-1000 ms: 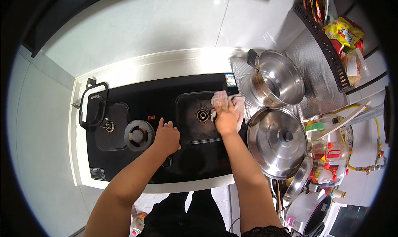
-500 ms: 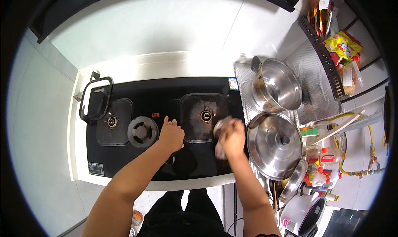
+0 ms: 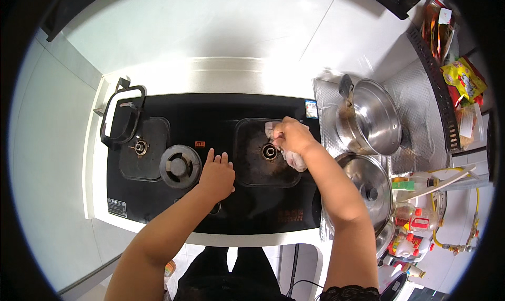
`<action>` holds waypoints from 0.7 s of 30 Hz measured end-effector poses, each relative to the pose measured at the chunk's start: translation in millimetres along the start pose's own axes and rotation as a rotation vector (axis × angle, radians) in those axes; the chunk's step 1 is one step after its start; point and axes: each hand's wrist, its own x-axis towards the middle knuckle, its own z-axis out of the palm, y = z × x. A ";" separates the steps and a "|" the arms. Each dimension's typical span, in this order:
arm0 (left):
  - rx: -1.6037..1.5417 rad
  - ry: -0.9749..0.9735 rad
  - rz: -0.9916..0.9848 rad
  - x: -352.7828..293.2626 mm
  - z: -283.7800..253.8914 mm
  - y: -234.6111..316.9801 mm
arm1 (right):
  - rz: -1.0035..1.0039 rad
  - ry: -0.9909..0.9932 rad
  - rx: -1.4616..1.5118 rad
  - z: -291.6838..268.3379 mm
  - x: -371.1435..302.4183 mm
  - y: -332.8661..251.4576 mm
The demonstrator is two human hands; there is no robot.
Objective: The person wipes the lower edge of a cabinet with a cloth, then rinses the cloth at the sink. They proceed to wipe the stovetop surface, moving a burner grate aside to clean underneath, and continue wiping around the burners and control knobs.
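My right hand (image 3: 293, 136) is closed on a whitish, stained cloth (image 3: 295, 161). It presses the cloth into the far right part of the right-hand burner recess, beside the bare burner nozzle (image 3: 270, 152). My left hand (image 3: 216, 176) lies on the black glass gas hob (image 3: 210, 117) between the two recesses, its fingers stretched out and holding nothing. Just left of that hand rests a round dark burner ring (image 3: 180, 167). Brown stains mark the right recess (image 3: 247, 167). The left burner nozzle (image 3: 140, 148) is uncovered too.
A black pan support (image 3: 123, 114) sits tilted at the hob's left end. To the right stand a steel pot (image 3: 373, 117) and a steel lid (image 3: 363, 188), partly behind my right forearm. Bottles (image 3: 421, 219) crowd the far right, below a black rack (image 3: 434, 88) of food packets.
My right hand has moved the cloth from the right recess's near right edge up to its far right part. My left hand stays in place, and the view has shifted slightly.
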 end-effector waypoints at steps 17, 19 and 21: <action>-0.027 -0.063 -0.045 3.2 -5.9 2.9 | -0.145 -0.205 0.354 -15.6 -26.7 35.5; -0.011 -0.033 -0.040 6.5 -4.8 6.3 | -0.214 -0.031 0.370 -8.8 -18.9 30.8; 0.001 -0.016 -0.042 5.1 -0.8 4.6 | -0.115 -0.039 0.257 12.5 -25.1 27.2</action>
